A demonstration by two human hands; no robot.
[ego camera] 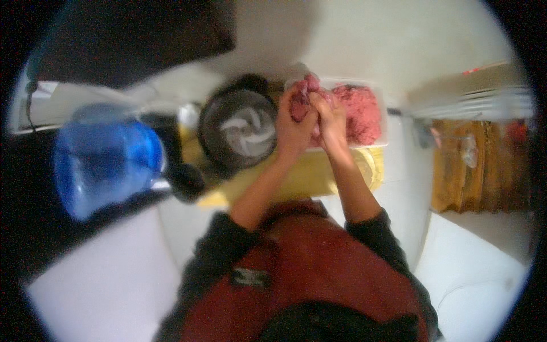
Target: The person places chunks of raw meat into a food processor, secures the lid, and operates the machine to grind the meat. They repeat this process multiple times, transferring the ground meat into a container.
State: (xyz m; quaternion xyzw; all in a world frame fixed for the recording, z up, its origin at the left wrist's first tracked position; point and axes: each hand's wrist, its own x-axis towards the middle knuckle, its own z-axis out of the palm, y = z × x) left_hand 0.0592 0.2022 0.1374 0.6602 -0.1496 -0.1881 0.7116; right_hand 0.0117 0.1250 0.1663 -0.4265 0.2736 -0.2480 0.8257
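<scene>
My left hand [295, 132] and my right hand [330, 117] are close together, fingers curled around a lump of pink material [311, 85]. The lump looks moist and has a shiny, partly clear edge; whether plastic film covers it I cannot tell. Both hands are over the left part of a white rectangular tray [383, 128]. In the tray's right part lies a coarse, crumbly pink mass [359, 113], perhaps minced meat, with dark flecks. My forearms hide part of the tray's near side. Blur hides the exact finger positions.
Left of the tray is a round dark object [213, 141] with pale curved blades, perhaps a fan. Beneath my forearms lies a yellow surface [273, 177]. A blue water bottle [107, 162] lies farther left. On the right is a brown corrugated object [478, 175].
</scene>
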